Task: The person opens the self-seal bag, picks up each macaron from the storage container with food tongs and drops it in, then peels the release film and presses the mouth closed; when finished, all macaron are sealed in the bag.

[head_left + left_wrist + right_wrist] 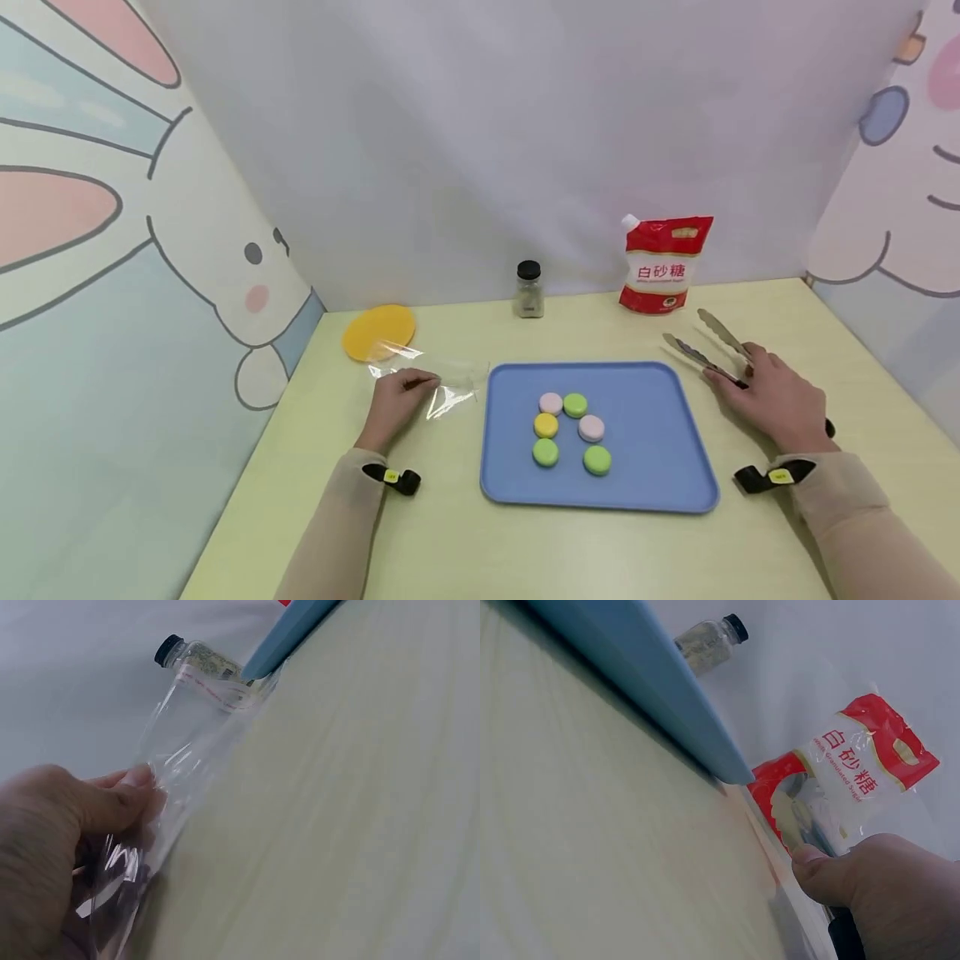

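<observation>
your left hand (pixel 396 402) pinches a clear plastic bag (pixel 457 398) between thumb and fingers; the bag spreads from those fingertips toward the tray. your right hand (pixel 783 402) grips the tongs (pixel 696 356), whose two metal arms stand spread apart and point away from you, over the worktop (pixel 442 542). between your hands lies the blue tray (pixel 652 433), bearing six macarons (pixel 546 452): three green, two pale pink and one yellow, set nearer your left hand. just beyond that hand is a flat yellow disc (pixel 381 329). the black-lidded jar (pixel 529 292) stands farther off, between your hands, and the red-and-white sugar pouch (pixel 663 271) stands beyond your right.
</observation>
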Available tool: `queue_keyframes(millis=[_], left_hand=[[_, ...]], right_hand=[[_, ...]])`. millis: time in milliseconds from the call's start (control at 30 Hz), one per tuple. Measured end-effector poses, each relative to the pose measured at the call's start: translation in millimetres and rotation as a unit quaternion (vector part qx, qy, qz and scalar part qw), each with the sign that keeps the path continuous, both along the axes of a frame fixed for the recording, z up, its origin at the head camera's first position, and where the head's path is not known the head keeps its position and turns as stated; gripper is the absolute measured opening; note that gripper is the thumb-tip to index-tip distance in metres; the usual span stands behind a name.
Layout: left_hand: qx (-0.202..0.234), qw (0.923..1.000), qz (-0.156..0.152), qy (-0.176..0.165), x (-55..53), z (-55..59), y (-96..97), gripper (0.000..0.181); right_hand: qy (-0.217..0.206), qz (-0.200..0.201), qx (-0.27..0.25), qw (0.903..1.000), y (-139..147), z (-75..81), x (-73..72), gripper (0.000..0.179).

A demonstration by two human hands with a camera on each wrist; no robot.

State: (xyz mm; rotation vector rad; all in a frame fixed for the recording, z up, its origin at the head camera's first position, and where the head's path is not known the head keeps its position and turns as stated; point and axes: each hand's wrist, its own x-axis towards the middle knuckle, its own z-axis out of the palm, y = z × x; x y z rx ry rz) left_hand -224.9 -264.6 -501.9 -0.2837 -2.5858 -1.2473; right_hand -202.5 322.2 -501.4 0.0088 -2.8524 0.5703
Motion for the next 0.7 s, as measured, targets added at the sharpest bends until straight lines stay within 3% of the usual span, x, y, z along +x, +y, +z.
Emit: queue_keyframes(millis=[100,233,433,533,700], left_hand=[[0.01,0.9998,0.013,-0.015,-2.5,4.1,2.1,0.01],[0.002,0.9996,0.02,-0.021,-2.7,9.3,4.0,0.009],[-0.009,0.9986,-0.003,-0.052,-2.0,19.0,3.3,0.004],[-0.016,0.998,-0.001,-0.062,-0.6,24.3,1.8,0.007],[-0.004,0.9969,0.017,-0.077,2.5,34.5,2.6,0.008]], right_hand=[[0.003,0.024,0.0,0.9997,-6,11.4,1.0,0.065],[-0.002,0.09,-0.001,0.9959,-29,35.9,4.2,0.048],[-0.066,0.182,0.034,0.9805,-91,81.4,8.2,0.066],[-0.086,0.231,0.063,0.967,-120,89.0,0.6,0.065],[-0.123,0.283,0.103,0.9456,-147,87.0,-14.9,0.064]])
